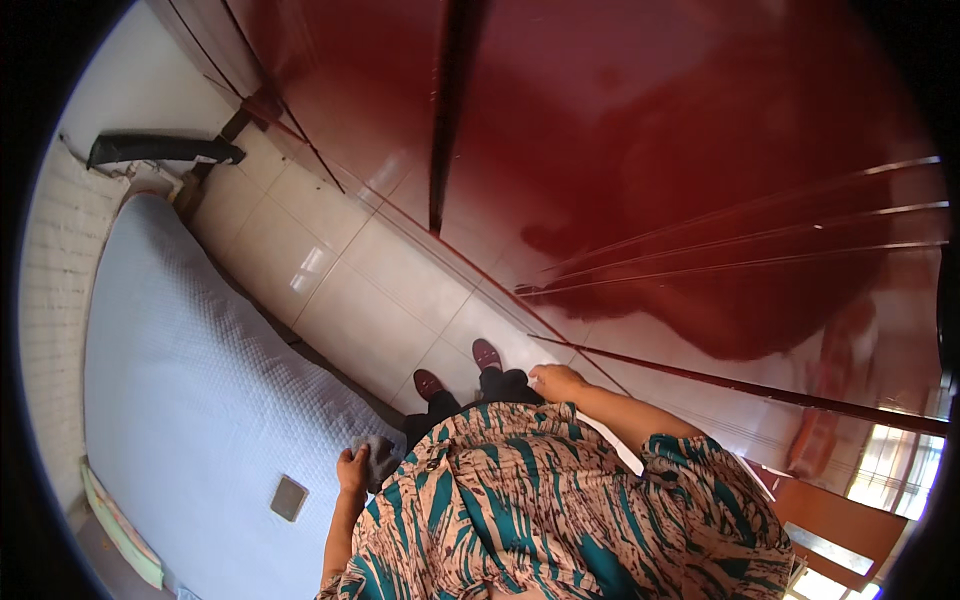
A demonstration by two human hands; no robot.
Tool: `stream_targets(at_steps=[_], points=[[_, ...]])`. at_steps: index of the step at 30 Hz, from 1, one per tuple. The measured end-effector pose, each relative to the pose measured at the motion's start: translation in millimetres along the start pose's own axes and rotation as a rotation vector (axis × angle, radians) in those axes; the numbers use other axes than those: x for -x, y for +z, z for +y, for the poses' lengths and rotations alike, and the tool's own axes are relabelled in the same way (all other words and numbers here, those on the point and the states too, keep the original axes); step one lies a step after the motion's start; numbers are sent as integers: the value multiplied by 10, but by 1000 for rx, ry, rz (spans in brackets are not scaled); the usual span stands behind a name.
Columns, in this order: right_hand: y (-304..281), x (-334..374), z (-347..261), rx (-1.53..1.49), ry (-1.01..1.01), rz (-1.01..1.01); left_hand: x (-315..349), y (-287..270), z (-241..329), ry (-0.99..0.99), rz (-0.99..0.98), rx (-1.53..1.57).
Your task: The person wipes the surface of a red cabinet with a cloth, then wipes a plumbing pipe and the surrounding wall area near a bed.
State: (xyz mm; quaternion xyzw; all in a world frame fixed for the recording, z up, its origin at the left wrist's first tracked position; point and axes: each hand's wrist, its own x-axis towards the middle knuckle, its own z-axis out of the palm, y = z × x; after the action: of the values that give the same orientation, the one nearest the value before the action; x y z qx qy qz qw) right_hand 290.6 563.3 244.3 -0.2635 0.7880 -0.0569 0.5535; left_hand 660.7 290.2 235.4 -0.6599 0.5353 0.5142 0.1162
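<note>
Cloth in hand, wardrobe wiping not visibly begun.
I see left hand [352,468] fingers closed around grey cloth [380,460] beside bed [190,400]; right hand [556,381] loosely curled, empty, near glossy red wardrobe [650,150].

We recorded one fisheye frame, ringed by a black vignette. Daylight entered from a window [895,470] at the lower right, where the panes were blown out to near white. The glossy dark red wardrobe [650,150] carried broad soft reflections, and the pale floor tiles [330,270] showed a small bright glare patch. Straight door edges bowed toward the rim. Focus was fair at centre and softer outward; exposure was moderate, and shadows were faint.
</note>
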Motion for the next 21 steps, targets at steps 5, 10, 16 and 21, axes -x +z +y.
stream_targets(at_steps=[5,10,16,21], points=[[101,7,212,-85,81,87,-303,216,60,78,-75,177],[448,185,632,-145,21,-48,-348,457,463,189,-127,258],[713,512,602,-114,259,72,-471,514,472,241,-274,226],[1244,689,937,-261,255,0,-574,215,170,165,-243,-72]])
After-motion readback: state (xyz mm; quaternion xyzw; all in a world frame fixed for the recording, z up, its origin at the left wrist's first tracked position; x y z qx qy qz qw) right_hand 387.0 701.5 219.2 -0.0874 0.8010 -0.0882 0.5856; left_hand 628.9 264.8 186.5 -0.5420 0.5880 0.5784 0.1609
